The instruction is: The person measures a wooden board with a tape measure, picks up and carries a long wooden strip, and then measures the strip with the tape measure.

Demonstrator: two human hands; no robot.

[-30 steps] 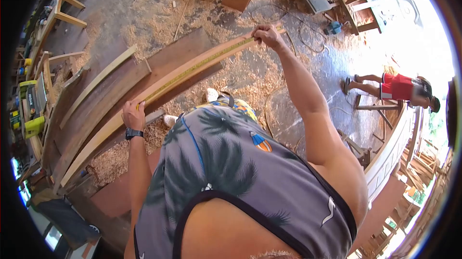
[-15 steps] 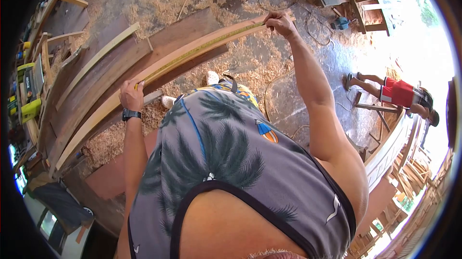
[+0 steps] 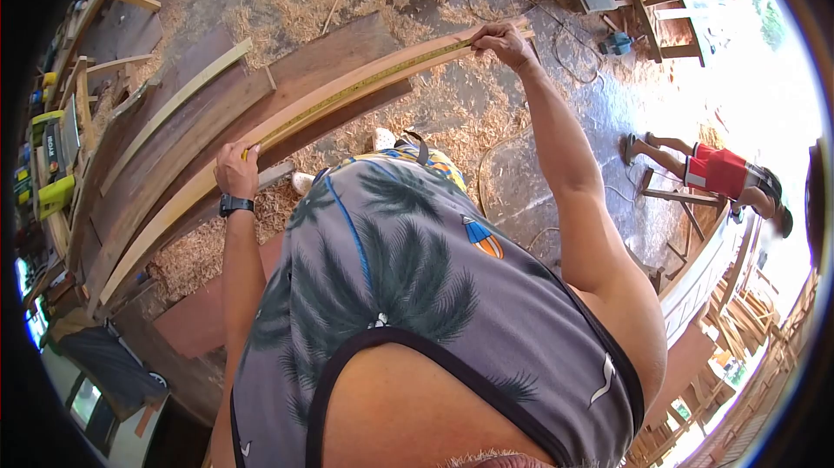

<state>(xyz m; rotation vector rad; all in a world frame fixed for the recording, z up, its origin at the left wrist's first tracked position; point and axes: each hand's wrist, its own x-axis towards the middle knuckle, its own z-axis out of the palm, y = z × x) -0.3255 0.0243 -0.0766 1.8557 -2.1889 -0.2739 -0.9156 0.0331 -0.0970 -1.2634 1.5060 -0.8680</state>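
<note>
A yellow tape measure stretches along a long pale wooden board in front of my body. My left hand, with a dark watch at the wrist, is closed around the tape's near-left end on the board. A bit of yellow shows by the thumb; the rest of what is in that palm is hidden. At the board's far right, my right hand pinches the other stretch of tape against the wood. The fingertips there are partly covered by the hand itself.
Brown planks lie beneath and behind the board. Wood shavings and a cable cover the floor. Green power tools stand far left. A person in red shorts bends beside a wooden frame at right.
My right hand has shifted slightly left along the board. The tape now lies flatter on the wood, more of its face showing. My left hand has hardly moved.
</note>
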